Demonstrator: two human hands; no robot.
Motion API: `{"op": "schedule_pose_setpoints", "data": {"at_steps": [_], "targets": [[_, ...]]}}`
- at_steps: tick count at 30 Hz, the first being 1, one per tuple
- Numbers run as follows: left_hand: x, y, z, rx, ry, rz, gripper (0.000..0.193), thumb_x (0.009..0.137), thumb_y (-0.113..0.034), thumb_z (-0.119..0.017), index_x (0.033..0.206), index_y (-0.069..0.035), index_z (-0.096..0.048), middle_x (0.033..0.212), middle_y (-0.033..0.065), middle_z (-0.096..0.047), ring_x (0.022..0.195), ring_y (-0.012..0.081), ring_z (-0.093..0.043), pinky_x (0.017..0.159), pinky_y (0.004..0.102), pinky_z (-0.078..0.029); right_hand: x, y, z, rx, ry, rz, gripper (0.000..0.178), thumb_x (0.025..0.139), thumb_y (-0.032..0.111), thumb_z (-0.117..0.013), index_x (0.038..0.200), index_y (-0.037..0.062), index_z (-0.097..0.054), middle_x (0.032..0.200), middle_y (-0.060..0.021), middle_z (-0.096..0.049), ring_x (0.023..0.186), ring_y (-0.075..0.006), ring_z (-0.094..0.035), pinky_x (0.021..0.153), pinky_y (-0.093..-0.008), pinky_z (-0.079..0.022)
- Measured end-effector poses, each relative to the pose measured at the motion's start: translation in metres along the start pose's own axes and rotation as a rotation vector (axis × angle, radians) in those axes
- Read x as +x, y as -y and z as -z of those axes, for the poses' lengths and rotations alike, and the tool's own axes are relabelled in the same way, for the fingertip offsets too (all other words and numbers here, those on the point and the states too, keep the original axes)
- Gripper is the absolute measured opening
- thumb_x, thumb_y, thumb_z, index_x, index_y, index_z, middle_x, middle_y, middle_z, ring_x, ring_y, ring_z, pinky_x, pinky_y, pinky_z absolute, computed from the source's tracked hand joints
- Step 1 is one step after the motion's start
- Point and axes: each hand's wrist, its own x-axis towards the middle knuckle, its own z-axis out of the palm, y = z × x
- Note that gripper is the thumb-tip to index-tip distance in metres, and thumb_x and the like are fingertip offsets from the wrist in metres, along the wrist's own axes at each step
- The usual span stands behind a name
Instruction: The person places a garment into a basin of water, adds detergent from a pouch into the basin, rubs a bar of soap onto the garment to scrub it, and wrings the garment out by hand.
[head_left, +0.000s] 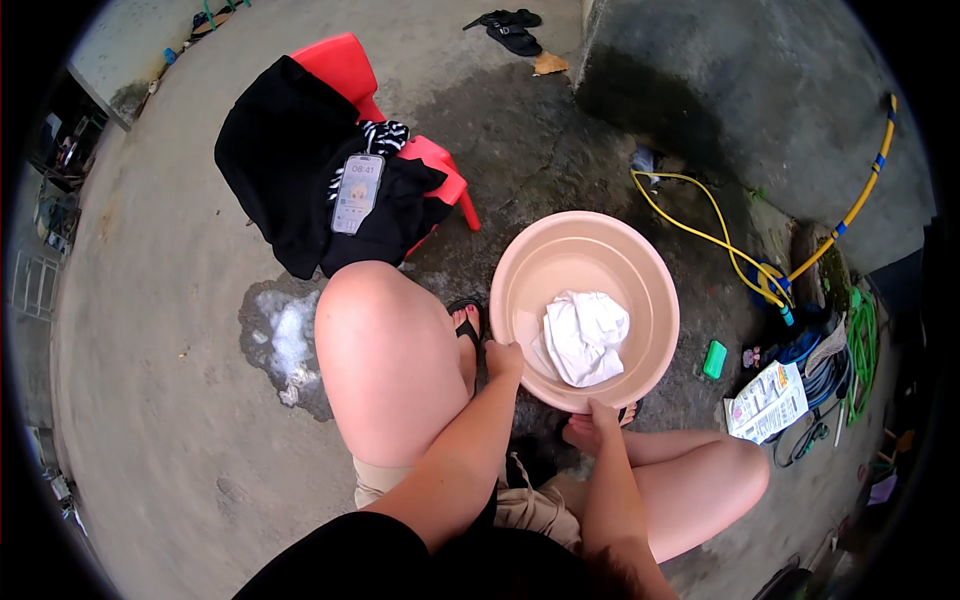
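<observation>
A round, peach-coloured plastic basin point(660, 270) stands on the dark, wet ground in front of me, between my feet. Inside it lies a crumpled white cloth point(588, 335), close to the near wall. My left hand point(503, 360) is closed on the basin's near left rim. At the near edge, my right hand point(592, 428) grips the rim too, with its fingers partly hidden. Neither hand touches the cloth.
A red plastic chair point(340, 68) holds black clothing point(275, 150) and a phone point(358, 195). Foam point(292, 325) lies left of my knee. On the right are a green soap-like block point(714, 360), a printed bag point(768, 402), a yellow hose point(705, 238) and a concrete wall point(740, 100).
</observation>
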Motion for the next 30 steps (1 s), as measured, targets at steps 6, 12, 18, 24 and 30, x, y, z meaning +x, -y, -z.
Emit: {"op": "schedule_pose_setpoints", "data": {"at_steps": [6,12,18,24,30], "targets": [[0.002,-0.006,0.007,-0.049,-0.086,-0.042,0.039,0.078,-0.015,-0.058,0.103,0.015,-0.053,0.102,0.0358,-0.062,0.098,0.0467,-0.063,0.087,0.0473,-0.05,-0.006,0.014,-0.009,-0.062,0.043,0.123,0.045,0.096,0.036,-0.049,0.106,-0.0065,-0.058,0.089,-0.0172,-0.069,0.074,-0.0265,-0.07,0.063,-0.0368,-0.058],[0.015,0.006,0.011,-0.015,-0.021,-0.044,0.039,0.078,-0.014,-0.058,0.104,0.015,-0.055,0.104,0.0355,-0.062,0.1,0.0462,-0.063,0.088,0.0453,-0.051,-0.005,0.021,-0.017,-0.049,-0.002,0.1,0.041,0.095,0.037,-0.05,0.106,-0.0015,-0.058,0.088,-0.016,-0.069,0.072,-0.0262,-0.069,0.063,-0.0378,-0.057],[0.028,0.012,0.023,0.789,0.24,-0.167,0.044,0.084,-0.024,-0.059,0.117,0.005,-0.059,0.119,0.0258,-0.062,0.107,0.0379,-0.063,0.092,0.048,-0.049,0.005,0.033,-0.035,-0.227,0.02,-0.054,0.043,0.092,0.038,-0.049,0.107,-0.0025,-0.056,0.087,-0.0148,-0.068,0.074,-0.0295,-0.07,0.061,-0.0393,-0.056],[-0.12,-0.152,0.076,1.133,0.565,-0.706,0.044,0.091,-0.043,-0.052,0.107,-0.006,-0.068,0.107,0.0147,-0.069,0.1,0.0295,-0.067,0.084,0.0421,-0.051,-0.003,0.054,-0.021,-0.634,0.015,-0.101,0.034,0.09,0.027,-0.05,0.096,-0.0052,-0.059,0.077,-0.0147,-0.067,0.057,-0.0298,-0.068,0.045,-0.0374,-0.051],[-0.133,-0.213,0.149,1.238,0.409,-1.286,0.037,0.085,-0.036,-0.062,0.106,-0.006,-0.063,0.093,0.0121,-0.065,0.086,0.0289,-0.065,0.074,0.0419,-0.049,-0.024,0.118,-0.081,-0.846,-0.126,0.476,0.024,0.086,0.024,-0.057,0.093,0.0024,-0.065,0.086,-0.0213,-0.068,0.073,-0.0318,-0.069,0.064,-0.0418,-0.054]]}}
